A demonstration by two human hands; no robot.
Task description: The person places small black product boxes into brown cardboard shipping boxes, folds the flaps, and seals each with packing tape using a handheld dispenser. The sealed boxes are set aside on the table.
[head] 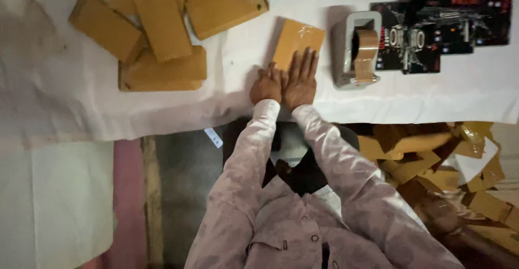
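Parcel: brown paper-wrapped packet [296, 41] lies on the white table cloth [227, 107], just left of the grey tape dispenser [357, 50].
Right hand [300, 80]: flat, fingers spread, pressing the packet's near end; grips nothing.
Left hand [266, 85]: curled beside it, touching the packet's edge; whether it pinches anything is unclear.
Advice: press evenly so the wrap seals flat.
Nearby: finished packets [157, 31] stacked far left.

A pile of brown parcels [157, 36] blocks the far left. The tape dispenser [355, 50] and dark packets [443, 23] crowd the right; bare white cloth [238, 47] lies between.

Pale pink mottled long-sleeved shirt, buttoned front, chest pocket, dark undershirt
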